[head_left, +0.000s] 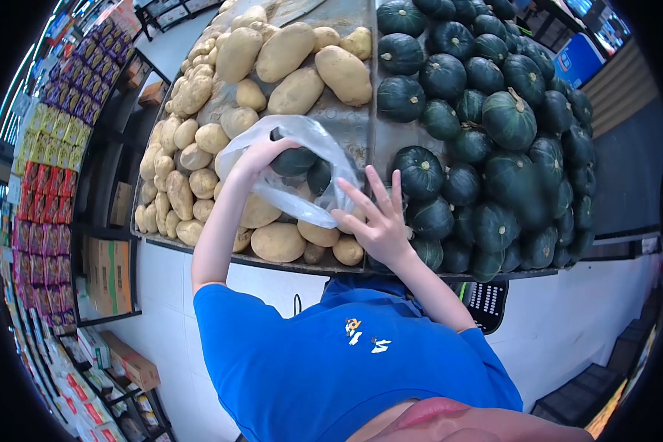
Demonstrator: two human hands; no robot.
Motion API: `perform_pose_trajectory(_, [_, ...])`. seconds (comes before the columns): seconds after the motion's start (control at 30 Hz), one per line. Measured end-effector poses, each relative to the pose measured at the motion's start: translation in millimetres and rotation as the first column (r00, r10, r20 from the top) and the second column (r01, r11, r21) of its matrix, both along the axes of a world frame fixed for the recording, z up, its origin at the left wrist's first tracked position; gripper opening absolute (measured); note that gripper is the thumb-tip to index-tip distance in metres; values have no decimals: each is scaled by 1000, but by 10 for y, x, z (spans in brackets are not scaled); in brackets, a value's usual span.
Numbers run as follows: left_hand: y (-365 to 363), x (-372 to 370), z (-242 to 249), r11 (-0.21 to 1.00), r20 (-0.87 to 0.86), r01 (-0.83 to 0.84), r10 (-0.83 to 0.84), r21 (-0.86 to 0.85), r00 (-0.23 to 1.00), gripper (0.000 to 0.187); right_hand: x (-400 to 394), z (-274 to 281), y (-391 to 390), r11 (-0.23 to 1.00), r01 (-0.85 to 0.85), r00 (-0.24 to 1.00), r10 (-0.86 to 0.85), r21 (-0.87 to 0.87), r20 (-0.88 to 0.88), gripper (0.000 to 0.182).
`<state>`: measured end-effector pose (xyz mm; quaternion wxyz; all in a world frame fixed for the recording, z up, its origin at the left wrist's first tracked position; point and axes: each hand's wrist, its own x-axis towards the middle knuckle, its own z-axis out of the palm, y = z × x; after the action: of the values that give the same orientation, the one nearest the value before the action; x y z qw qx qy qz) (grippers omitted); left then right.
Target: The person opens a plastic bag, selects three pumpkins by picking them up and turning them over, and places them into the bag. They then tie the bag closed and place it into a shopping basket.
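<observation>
A clear plastic bag [313,212] stands with its mouth spread open over the potatoes. Inside it show two dark green squashes [295,161]. My left hand [264,155] grips the left side of the bag's rim. At the right of the mouth is my right hand [379,225], fingers stretched apart, with its thumb and forefinger against the rim. Potatoes [278,242] lie around and below the bag. Just right of my right hand begins a pile of dark green squashes [418,172].
A metal divider [373,140] separates the potatoes from the squashes. Shelves of packaged goods [48,199] run along the left, with cardboard boxes [110,276] beside them. A black keypad device [485,306] sits below the stand's front edge. A blue box [578,60] stands at the back right.
</observation>
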<state>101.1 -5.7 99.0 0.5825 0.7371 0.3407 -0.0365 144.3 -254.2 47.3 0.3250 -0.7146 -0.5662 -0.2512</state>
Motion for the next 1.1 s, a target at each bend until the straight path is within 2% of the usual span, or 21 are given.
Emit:
perform_pose_trajectory(0.03, [106,20,-181,1000,2,20,-20,5,1000,58,-8,-22,9,1000,-2,1000,2,-6,4,3])
perform_pose_trajectory(0.1, [216,57,-430,969,188,62,-109,237,976,57,-21,-76,9,1000,-22,1000,22,-7,-16,3])
perform_pose_trajectory(0.13, [195,63,-479,966,213,17,-74,257,974,56,-25,-96,-4,1000,-24,999,24,-16,-22,3])
perform_pose_trajectory(0.17, [206,68,-501,966,211,36,-92,257,973,56,-27,-109,-19,999,-27,999,26,-25,-30,3])
perform_pose_trajectory(0.23, [181,71,-405,990,154,50,-71,135,986,55,-31,-116,-43,999,16,999,-17,-45,-32,6])
perform_pose_trajectory(0.3, [216,82,-450,981,159,93,-121,170,980,52,-32,-134,-71,999,-19,998,17,-34,-62,3])
perform_pose_trajectory(0.37, [171,67,-385,987,129,55,-75,152,989,49,-43,-125,-93,999,-21,997,19,-24,-80,2])
perform_pose_trajectory(0.43, [138,45,-407,984,147,86,-109,158,983,49,-52,-143,-112,998,-7,997,3,-56,-77,1])
perform_pose_trajectory(0.5, [196,48,-530,988,176,21,-49,156,983,55,-60,-156,-115,997,25,998,-29,-74,-54,3])
perform_pose_trajectory(0.53, [178,55,-530,987,173,49,-76,153,982,55,-72,-163,-115,997,22,997,-27,-75,-72,4])
perform_pose_trajectory(0.6, [154,55,-522,985,74,-34,22,170,997,62,-84,-186,-106,997,35,995,-42,-75,-96,4])
perform_pose_trajectory(0.7, [156,71,-581,987,116,-54,36,150,993,65,-69,-224,-77,999,-36,991,31,-39,-129,3])
perform_pose_trajectory(0.93, [80,72,-579,972,75,-91,77,218,994,59,-74,-269,-55,995,-79,990,70,-65,-125,5])
perform_pose_trajectory(1.1, [163,73,-669,978,52,-79,71,194,996,59,-57,-292,-101,995,-75,991,67,-68,-119,6])
